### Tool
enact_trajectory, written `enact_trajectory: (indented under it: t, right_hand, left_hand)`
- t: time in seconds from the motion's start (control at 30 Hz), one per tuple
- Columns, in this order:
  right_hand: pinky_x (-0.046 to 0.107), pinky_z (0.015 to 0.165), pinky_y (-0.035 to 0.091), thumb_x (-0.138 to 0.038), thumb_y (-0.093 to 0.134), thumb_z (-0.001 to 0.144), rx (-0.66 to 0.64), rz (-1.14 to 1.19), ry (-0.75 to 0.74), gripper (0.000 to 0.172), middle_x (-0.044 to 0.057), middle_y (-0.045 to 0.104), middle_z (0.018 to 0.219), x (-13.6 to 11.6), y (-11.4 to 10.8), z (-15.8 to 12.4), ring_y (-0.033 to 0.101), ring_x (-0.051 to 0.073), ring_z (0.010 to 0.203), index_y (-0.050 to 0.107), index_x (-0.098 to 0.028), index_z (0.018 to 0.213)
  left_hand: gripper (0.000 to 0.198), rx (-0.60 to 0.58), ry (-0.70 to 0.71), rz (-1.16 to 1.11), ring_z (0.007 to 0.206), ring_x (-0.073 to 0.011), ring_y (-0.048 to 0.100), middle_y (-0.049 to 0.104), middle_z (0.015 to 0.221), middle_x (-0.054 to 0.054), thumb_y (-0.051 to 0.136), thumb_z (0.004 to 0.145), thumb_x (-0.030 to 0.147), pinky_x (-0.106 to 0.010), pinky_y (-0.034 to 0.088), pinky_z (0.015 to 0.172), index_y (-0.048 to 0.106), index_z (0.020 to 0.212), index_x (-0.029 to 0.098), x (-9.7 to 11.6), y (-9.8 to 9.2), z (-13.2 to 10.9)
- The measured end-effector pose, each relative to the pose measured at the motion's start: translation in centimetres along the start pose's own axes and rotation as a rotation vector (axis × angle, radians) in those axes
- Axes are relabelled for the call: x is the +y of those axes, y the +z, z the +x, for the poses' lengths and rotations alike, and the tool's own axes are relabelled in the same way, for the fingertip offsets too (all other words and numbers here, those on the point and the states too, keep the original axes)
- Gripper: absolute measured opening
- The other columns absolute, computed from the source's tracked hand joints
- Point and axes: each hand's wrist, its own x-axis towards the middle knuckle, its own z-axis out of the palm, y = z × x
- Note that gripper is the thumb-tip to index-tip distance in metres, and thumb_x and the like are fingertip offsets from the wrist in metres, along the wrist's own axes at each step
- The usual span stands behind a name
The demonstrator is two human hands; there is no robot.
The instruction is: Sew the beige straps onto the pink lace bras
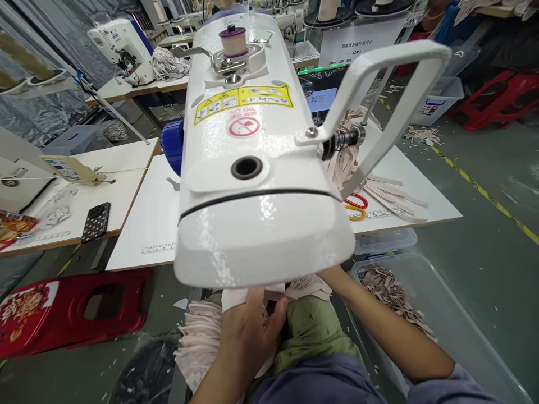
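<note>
A white sewing machine [261, 241] fills the middle of the view, seen from above its head end. Just below its front edge, my left hand [252, 320] is closed on a pale pink lace-trimmed garment piece [233, 298], thumb pointing right. More of this fabric [309, 285] shows between my hands, over green-clad legs. My right hand [332, 276] reaches under the machine head from the right; its fingers are hidden, so their hold cannot be seen. Beside my left wrist hangs a stack of pleated pale pink lace pieces [200, 334].
Red- and yellow-handled scissors [356, 206] and beige straps [391, 196] lie right on the white table [143, 224]. A clear bin [455, 314] with fabric strips stands lower right. A red stool [76, 308] is left. A phone [96, 221] lies on the neighbouring table.
</note>
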Motion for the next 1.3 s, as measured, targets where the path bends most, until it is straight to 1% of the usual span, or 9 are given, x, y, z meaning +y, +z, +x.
enact_trajectory:
  t: [0.33,0.5,0.57,0.7,0.77,0.9,1.0,1.13,1.3]
  right_hand:
    - [0.030,0.077,0.054,-0.053,0.060,0.087,0.044,0.426,0.263,0.035,0.004,0.063,0.092,-0.1,-0.2,-3.5,0.061,0.017,0.083,0.053,-0.023,0.104]
    - [0.031,0.081,0.053,-0.054,0.061,0.088,-0.149,0.459,0.265,0.035,0.006,0.066,0.096,-1.3,-1.3,-6.8,0.063,0.019,0.090,0.059,-0.022,0.102]
    - [0.033,0.081,0.053,-0.053,0.065,0.085,-0.190,0.450,0.300,0.036,0.007,0.068,0.098,-1.7,-2.1,-8.0,0.063,0.021,0.091,0.063,-0.021,0.101]
    - [0.029,0.067,0.051,-0.056,0.059,0.087,0.058,0.383,0.450,0.038,0.005,0.070,0.084,-3.0,-3.6,-9.0,0.063,0.020,0.076,0.069,-0.019,0.089]
    - [0.027,0.062,0.049,-0.053,0.060,0.087,-0.132,0.306,0.371,0.035,0.002,0.067,0.072,-4.0,-3.9,-8.9,0.061,0.018,0.069,0.069,-0.020,0.078]
    - [0.024,0.056,0.042,-0.032,0.053,0.093,-0.620,-0.014,0.038,0.031,-0.001,0.061,0.061,-5.0,-3.0,-8.6,0.055,0.014,0.060,0.064,-0.020,0.067]
    - [0.025,0.056,0.040,-0.017,0.045,0.095,-0.490,-0.399,-0.151,0.028,0.003,0.065,0.067,-3.5,-1.2,-8.6,0.056,0.015,0.062,0.067,-0.018,0.078]
    - [0.030,0.062,0.045,-0.015,0.045,0.097,-0.234,-0.543,-0.411,0.025,0.006,0.069,0.075,-0.4,0.9,-9.0,0.060,0.018,0.068,0.070,-0.016,0.098]
    - [0.037,0.085,0.053,-0.026,0.055,0.094,-0.111,-0.350,-0.245,0.023,0.011,0.068,0.107,-0.5,0.1,-9.6,0.064,0.023,0.099,0.066,-0.019,0.114]
  left_hand:
    - [0.067,0.104,0.034,-0.012,0.084,-0.0263,0.075,0.073,0.112,-0.018,0.048,0.097,0.045,-0.032,0.059,0.063,0.025,0.151,0.013,-0.6,1.4,-0.4]
    - [0.084,0.101,0.091,0.029,0.127,-0.0366,0.057,0.052,0.143,-0.026,0.055,0.093,0.040,-0.044,0.059,0.088,0.011,0.156,0.009,1.2,4.2,-3.2]
    - [0.083,0.103,0.182,-0.012,0.129,-0.0372,0.055,0.054,0.142,-0.025,0.053,0.093,0.041,-0.044,0.059,0.091,0.010,0.157,0.009,2.8,4.7,-4.6]
    - [0.070,0.086,0.362,-0.283,0.096,-0.0231,0.072,0.074,0.109,-0.014,0.046,0.096,0.029,-0.031,0.060,0.079,0.014,0.156,0.012,5.2,2.6,-5.4]
    - [0.057,0.104,0.362,-0.304,0.102,-0.0228,0.069,0.073,0.108,-0.012,0.045,0.095,0.020,-0.036,0.056,0.092,0.032,0.150,0.017,5.2,1.3,-4.6]
    - [0.019,-0.205,-0.025,-0.547,0.108,-0.0318,0.063,0.070,0.089,-0.012,0.050,0.091,0.028,-0.053,0.039,0.106,0.067,0.087,0.020,3.2,1.1,-2.1]
    - [0.041,-0.391,-0.349,-0.847,0.075,-0.0273,0.065,0.052,0.053,-0.003,0.055,0.088,0.049,-0.045,0.050,0.085,0.050,0.056,0.023,1.1,2.5,-0.7]
    - [0.055,-0.502,-0.457,-1.079,0.050,-0.0167,0.052,0.039,0.049,0.005,0.040,0.085,0.073,-0.032,0.049,0.057,0.050,0.064,0.022,-0.2,3.8,-0.3]
    - [0.053,-0.453,-0.529,-1.210,0.043,-0.0091,0.035,0.036,0.050,0.008,0.053,0.079,0.073,-0.023,0.035,0.045,0.048,0.069,0.022,-0.1,3.5,-1.1]
